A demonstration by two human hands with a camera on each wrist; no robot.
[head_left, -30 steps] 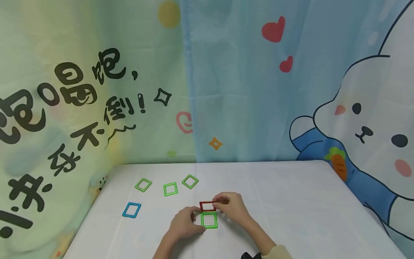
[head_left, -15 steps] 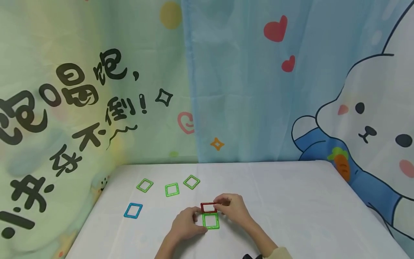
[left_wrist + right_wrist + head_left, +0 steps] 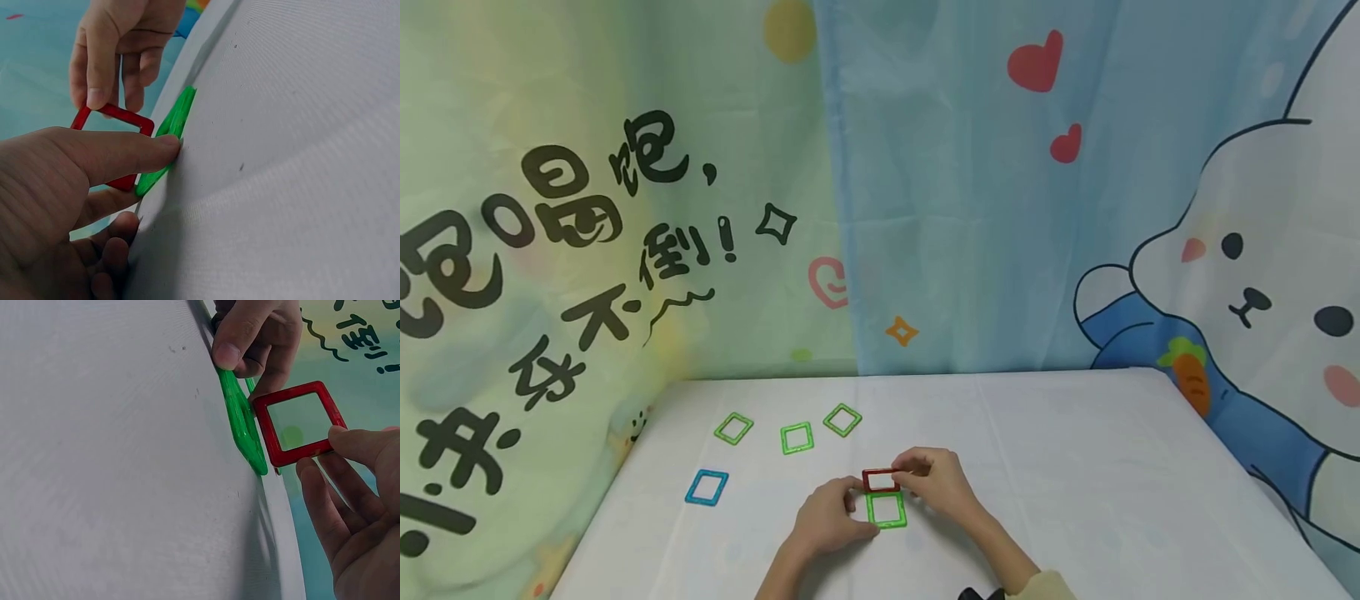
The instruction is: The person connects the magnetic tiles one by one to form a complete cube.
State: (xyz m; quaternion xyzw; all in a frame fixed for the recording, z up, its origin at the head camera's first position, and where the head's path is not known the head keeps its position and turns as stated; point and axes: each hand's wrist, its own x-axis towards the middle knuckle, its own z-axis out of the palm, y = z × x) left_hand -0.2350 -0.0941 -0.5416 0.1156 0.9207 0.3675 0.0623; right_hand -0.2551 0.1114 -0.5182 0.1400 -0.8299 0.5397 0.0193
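A green square magnetic tile (image 3: 892, 525), an open frame, lies on the white table. My left hand (image 3: 829, 518) grips it from the left, with the thumb on its near edge and the index finger by its far left corner. Along the far edge of the green tile stands a red square magnetic tile (image 3: 270, 428), also an open frame, upright on its edge. My right hand (image 3: 942, 482) pinches its upper right corner between thumb and fingers. In the left wrist view, the left thumb covers part of the red tile.
Three more green tiles (image 3: 797, 450) lie spread out farther back on the white table (image 3: 1075, 467), left of the hands. A blue tile (image 3: 702, 501) lies at the left. Behind the table hangs a printed curtain (image 3: 955, 208).
Hands and tiles keep the same places against one another. Only the head view shifts slightly.
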